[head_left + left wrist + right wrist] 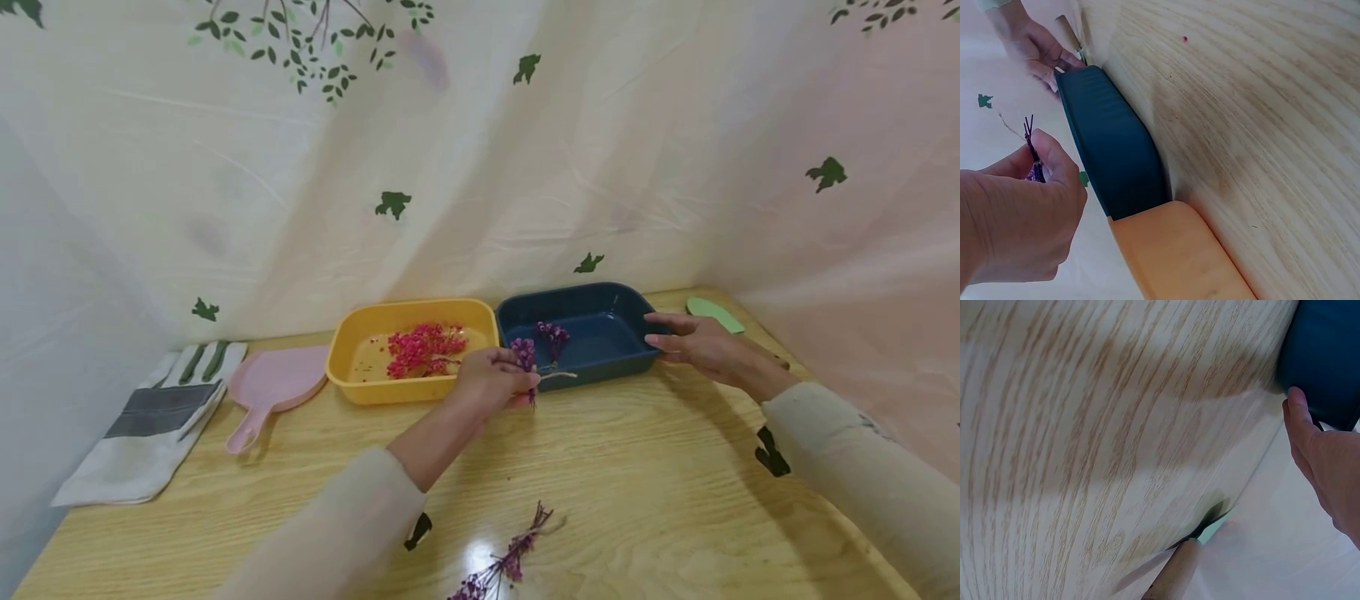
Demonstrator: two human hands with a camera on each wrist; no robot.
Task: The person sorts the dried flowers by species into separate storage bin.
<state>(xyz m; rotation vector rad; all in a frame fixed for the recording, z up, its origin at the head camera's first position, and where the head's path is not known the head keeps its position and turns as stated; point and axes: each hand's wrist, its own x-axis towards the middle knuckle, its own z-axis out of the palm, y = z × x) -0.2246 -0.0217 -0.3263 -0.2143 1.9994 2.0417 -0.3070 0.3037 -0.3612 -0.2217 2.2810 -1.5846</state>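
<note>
My left hand [491,375] pinches a small bunch of purple dried flowers [523,353] between thumb and fingers, over the near left edge of the dark blue tray [615,360]. In the left wrist view the bunch's thin stems [1030,134] stick out past the fingertips. Another purple sprig [553,335] lies inside the blue tray. At that tray's right end my right hand [701,348] rests with extended fingers on the rim and outer wall; the right wrist view shows a finger [1299,409] against the wall. More purple dried flowers [517,554] lie on the table near me.
A yellow tray [375,392] with pink-red dried flowers [423,348] adjoins the blue one. Left of it are a pink board with a handle [277,379] and a striped cloth [161,417]. A green-bladed knife [714,314] lies at the right. A hanging cloth [465,167] backs the table.
</note>
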